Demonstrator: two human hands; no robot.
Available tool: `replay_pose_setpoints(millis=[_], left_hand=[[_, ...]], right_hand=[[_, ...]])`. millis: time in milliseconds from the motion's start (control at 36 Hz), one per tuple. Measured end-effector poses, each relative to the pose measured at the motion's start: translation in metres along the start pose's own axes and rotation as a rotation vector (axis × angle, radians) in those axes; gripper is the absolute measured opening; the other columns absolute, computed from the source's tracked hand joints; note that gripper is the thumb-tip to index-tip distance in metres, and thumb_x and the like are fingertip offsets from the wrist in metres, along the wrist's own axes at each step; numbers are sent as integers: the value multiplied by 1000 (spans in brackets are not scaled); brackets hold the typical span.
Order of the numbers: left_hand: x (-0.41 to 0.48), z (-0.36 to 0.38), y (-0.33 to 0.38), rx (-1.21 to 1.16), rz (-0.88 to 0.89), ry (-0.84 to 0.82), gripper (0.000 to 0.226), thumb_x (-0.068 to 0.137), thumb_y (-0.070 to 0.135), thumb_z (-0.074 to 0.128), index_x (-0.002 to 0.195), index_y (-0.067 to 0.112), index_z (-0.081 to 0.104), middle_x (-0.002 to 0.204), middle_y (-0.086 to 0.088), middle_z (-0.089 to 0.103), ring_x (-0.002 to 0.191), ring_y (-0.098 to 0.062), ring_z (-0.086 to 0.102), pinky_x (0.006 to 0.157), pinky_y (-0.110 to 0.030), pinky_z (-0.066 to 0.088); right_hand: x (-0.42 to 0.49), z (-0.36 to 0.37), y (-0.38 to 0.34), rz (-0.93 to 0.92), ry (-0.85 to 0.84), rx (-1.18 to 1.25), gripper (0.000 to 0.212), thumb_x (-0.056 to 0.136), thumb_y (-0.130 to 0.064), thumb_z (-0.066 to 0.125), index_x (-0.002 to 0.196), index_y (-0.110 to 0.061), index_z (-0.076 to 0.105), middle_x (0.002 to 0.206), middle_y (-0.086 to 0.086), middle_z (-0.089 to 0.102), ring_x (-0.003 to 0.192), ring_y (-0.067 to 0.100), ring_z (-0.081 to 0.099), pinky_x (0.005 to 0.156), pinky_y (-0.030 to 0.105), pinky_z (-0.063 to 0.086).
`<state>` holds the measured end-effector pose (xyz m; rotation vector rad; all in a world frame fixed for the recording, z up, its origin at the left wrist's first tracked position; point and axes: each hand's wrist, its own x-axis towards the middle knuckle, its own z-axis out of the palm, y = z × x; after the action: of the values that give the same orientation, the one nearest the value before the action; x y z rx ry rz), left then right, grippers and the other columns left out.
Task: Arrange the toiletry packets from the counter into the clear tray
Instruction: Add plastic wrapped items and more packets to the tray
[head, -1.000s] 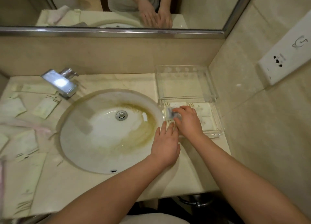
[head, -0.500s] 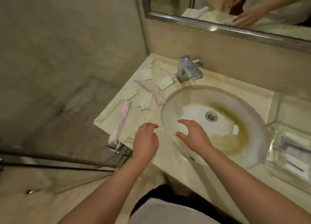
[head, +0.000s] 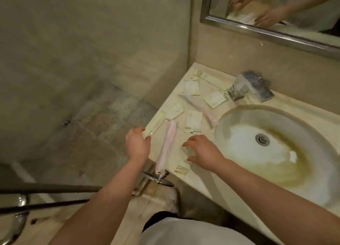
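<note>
Head view was soft with blur, and print on the flat pale packets [head: 193, 124] scattered across the marble desk [head: 202, 173] left of the oval basin [head: 276, 145] was unreadable. Left hand [head: 138, 144] curled loosely at a long packet's [head: 153, 125] end; grip unclear. Right hand [head: 203, 151] spread open over a half-hidden packet [head: 182, 168]. A pink wrapped stick [head: 167, 145] lay between them.

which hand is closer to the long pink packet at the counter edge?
Left, narrowly. The left hand sits just left of the pink packet, near its middle; the right hand is spread over flat packets to its right, slightly farther off.
</note>
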<state>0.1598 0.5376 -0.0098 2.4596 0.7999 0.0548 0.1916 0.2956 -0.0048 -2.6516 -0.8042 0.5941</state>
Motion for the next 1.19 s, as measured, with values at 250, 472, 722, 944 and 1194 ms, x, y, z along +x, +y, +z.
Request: replay_pose_setpoints(millis=[250, 472, 722, 944, 1194], left_hand=[[45, 8, -12, 46, 25, -255, 52, 77, 34, 75, 121, 11, 60, 115, -14, 61, 102, -33, 61, 83, -39, 51], [63, 3, -16, 23, -3, -258, 30, 80, 25, 74, 104, 9, 64, 98, -11, 69, 89, -32, 65, 66, -30, 45], [65, -19, -15, -134, 44, -212, 29, 82, 8, 57, 63, 16, 37, 60, -4, 49, 60, -28, 47, 50, -31, 31], [43, -35, 21, -359, 229, -335, 35, 83, 21, 71, 71, 16, 39, 65, 1, 38, 57, -15, 33, 55, -31, 29], [15, -20, 71, -421, 359, -497, 17, 82, 12, 66, 83, 19, 51, 84, 6, 52, 72, -7, 48, 66, -26, 36]], right_hand=[[22, 0, -15, -63, -98, -192, 55, 78, -36, 70, 130, -30, 57, 124, -1, 54, 113, 24, 42, 89, 36, 42], [28, -3, -15, -73, -165, -276, 45, 81, -44, 67, 121, -27, 55, 114, -1, 56, 108, 23, 42, 85, 35, 36], [29, -2, -13, -136, -190, -364, 32, 83, -45, 62, 105, -23, 58, 112, 0, 51, 108, 24, 40, 88, 36, 34], [14, -1, -3, -118, -199, -422, 23, 88, -42, 54, 97, -22, 57, 102, -1, 58, 101, 24, 44, 87, 38, 36], [-24, 17, 6, -62, -58, -324, 22, 95, -27, 43, 111, -18, 55, 110, 5, 57, 99, 25, 44, 84, 38, 37]])
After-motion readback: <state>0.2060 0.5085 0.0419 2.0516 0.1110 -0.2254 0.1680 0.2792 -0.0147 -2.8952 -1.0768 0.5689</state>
